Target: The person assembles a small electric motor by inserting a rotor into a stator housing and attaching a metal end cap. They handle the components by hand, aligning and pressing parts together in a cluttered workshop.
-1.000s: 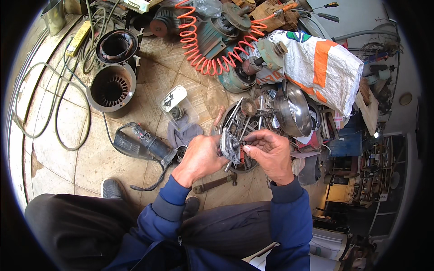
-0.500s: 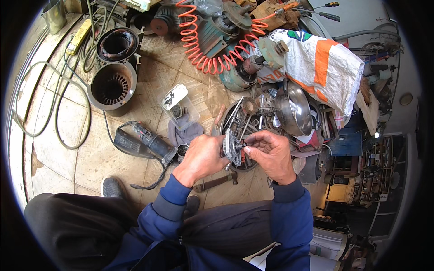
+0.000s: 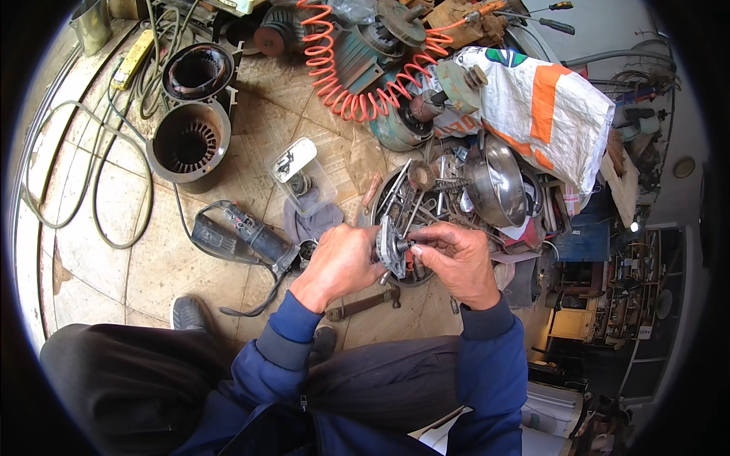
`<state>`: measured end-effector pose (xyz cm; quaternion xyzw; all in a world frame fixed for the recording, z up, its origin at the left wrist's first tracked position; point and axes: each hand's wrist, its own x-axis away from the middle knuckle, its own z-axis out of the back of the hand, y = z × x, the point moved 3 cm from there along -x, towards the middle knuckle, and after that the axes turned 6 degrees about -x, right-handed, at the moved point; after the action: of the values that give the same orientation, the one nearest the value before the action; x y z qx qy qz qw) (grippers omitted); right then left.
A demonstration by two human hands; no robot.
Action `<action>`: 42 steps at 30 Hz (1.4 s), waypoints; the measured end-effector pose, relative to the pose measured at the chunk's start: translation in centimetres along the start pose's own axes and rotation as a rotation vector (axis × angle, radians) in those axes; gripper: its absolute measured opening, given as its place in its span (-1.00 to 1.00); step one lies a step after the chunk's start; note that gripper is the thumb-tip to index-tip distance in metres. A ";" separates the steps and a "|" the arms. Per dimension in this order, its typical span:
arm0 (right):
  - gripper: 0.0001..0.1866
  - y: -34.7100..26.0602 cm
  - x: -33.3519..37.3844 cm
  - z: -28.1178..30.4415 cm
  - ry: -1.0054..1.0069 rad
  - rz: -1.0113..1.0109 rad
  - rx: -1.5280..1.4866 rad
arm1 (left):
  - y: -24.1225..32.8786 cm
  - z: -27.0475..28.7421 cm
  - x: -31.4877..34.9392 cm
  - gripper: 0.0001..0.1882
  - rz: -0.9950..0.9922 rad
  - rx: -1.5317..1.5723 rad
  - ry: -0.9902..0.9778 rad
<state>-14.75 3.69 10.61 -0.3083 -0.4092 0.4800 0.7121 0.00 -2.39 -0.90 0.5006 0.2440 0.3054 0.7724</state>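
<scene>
Between my two hands, above a basin of tools, is a grey metal flange (image 3: 388, 247) with a short shaft pointing right. My left hand (image 3: 341, 262) grips the flange by its left side, its fingers mostly hidden behind the part. At the shaft end, my right hand (image 3: 460, 260) pinches with thumb and forefinger; its other fingers are curled. Just left of my left hand lies a power tool body (image 3: 262, 242) with a dark grey casing and a black cord. Beneath the hands, a hammer (image 3: 365, 305) rests on the floor.
Wrenches and loose metal parts fill the basin (image 3: 372, 199), with a shiny metal bowl (image 3: 494, 182) at its right. A clear plastic box (image 3: 323, 190) and grey rag (image 3: 312, 220) lie beyond my left hand. Motor housings (image 3: 190, 148), an orange coiled hose (image 3: 323, 68) and a white sack (image 3: 570, 114) stand farther off.
Both hands keep nearly the same place and hold on the flange. My right fingertips have shifted slightly at the shaft.
</scene>
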 end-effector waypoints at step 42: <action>-0.80 -1.2 0.3 -0.8 -0.021 0.154 0.376 | 0.1 -0.2 -0.1 -0.72 0.016 0.003 -0.065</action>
<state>-13.49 3.52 11.31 -0.1952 -0.2950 0.6040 0.7142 -0.26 -2.28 -0.87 0.5133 0.2153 0.2949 0.7767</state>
